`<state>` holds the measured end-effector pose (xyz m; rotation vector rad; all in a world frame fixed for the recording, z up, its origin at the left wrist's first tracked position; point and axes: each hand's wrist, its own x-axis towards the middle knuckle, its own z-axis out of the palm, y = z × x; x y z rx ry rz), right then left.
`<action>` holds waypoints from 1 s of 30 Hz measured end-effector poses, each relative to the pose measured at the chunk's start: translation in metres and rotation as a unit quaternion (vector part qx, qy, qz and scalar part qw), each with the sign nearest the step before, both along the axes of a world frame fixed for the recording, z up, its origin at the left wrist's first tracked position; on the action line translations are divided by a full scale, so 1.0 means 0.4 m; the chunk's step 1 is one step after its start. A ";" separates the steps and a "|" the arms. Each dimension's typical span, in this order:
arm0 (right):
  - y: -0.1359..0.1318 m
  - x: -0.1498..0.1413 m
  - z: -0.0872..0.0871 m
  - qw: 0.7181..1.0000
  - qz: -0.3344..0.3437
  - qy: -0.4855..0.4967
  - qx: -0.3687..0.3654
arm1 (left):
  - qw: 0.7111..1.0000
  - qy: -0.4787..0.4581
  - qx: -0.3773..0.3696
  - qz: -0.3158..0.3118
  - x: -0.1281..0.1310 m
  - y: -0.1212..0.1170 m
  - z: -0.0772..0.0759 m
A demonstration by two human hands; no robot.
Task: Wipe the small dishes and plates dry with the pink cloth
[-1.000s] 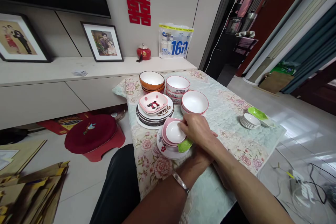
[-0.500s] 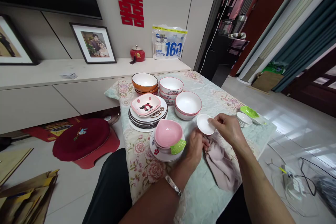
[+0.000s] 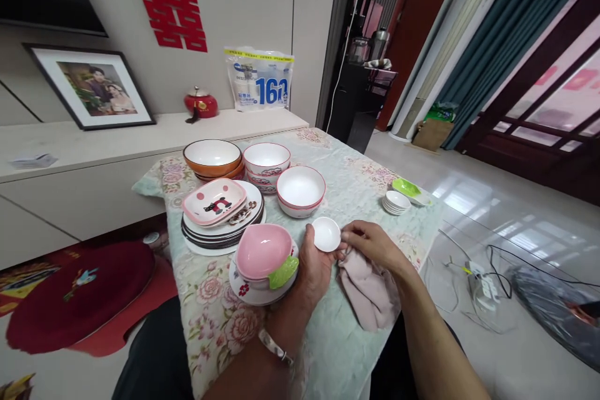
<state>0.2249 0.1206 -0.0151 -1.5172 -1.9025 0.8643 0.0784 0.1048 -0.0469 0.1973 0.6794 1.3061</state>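
Nearest, a metal band [image 3: 275, 348] circles the left wrist, and the left hand [image 3: 316, 265] grips 1 small white bowl [image 3: 327, 235], its thumb along the rim and its fingers behind, probably so that the inside stays tipped up in view. The right hand [image 3: 372, 244] has its fingers bent in at the bowl's other edge, where a pale pink cloth [image 3: 370, 290] hangs down (which of the 2 hands bears the cloth, and whether the right fingers pinch anything, I cannot tell). Just left of the left hand, a pink bowl [image 3: 265, 249] with a green leaf sits on a flowered plate [image 3: 262, 299]. Beyond, a cat dish [image 3: 213, 201] tops a stack of plates [image 3: 225, 242], the smaller thing resting steadily on the wider. The red-rimmed bowls [image 3: 300, 187] and orange bowls [image 3: 213, 165] are nested by kind, likely to save room on the covered table [image 3: 337, 337]. Well apart at the right edge, small bowls [image 3: 397, 201] are stacked beside a green dish [image 3: 405, 187]. Farthest, a red pot [image 3: 201, 104] and a plastic bag [image 3: 260, 78] stand by the wall.
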 end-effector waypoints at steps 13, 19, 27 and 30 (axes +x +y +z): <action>-0.022 -0.007 -0.030 0.992 -0.017 -0.122 0.029 | 1.000 0.001 -0.014 0.009 -0.010 -0.001 0.015; -0.012 0.024 -0.011 0.984 -0.119 0.101 0.084 | 0.998 -0.018 -0.050 0.031 -0.006 0.001 0.020; -0.029 -0.070 -0.029 0.980 -0.046 0.010 0.194 | 0.996 -0.072 0.052 -0.020 0.006 -0.008 0.010; -0.028 -0.099 -0.050 0.971 -0.073 -0.036 0.224 | 0.993 -0.061 0.096 -0.025 0.005 -0.014 -0.003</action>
